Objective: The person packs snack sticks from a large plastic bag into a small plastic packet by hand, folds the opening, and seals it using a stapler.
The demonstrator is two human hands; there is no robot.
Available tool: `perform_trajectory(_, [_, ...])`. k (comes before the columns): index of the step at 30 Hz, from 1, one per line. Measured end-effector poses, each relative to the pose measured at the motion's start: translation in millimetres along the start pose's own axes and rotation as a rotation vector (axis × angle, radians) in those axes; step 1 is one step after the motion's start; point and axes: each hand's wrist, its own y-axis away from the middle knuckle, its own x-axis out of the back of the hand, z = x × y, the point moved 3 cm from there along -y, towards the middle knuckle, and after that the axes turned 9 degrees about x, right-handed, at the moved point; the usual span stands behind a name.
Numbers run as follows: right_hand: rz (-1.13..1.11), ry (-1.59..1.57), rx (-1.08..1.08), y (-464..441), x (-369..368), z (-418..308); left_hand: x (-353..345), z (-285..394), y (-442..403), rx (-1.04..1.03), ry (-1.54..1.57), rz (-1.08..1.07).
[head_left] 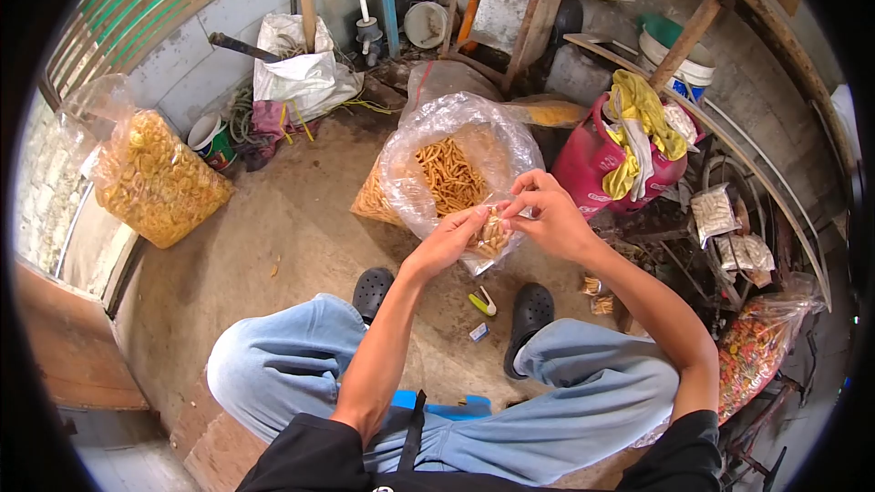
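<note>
In front of me, a small clear plastic bag [490,239] of pale brown snack sticks is held up between both hands. My left hand [445,241] pinches its left side near the top. My right hand [550,217] has thumb and fingertips closed at the bag's upper right edge. Just behind stands a large open clear plastic sack [398,164] with many brown snack sticks [450,177] inside. Below the hands, a small green and white stapler [483,301] lies on the floor beside a little blue and white box [478,332].
At left stands a big bag of yellow chips [159,182]. A pink tub [583,159] with yellow cloth is at right. Small filled packets [597,296] lie by my right shoe [532,314]. A bag of colourful snacks [761,346] leans at far right.
</note>
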Motion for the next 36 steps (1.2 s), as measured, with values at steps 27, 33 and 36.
perform_trajectory(27, [-0.038,-0.285,-0.218,3,-10,7,-6,-4,-10,-0.183,0.044,0.114])
perform_trajectory(33, [-0.007,-0.26,-0.235,1,-4,8,-1,6,-3,-0.173,0.02,0.128])
perform_trajectory(36, [0.016,-0.18,-0.109,2,-5,7,-3,5,-4,-0.273,-0.061,0.068])
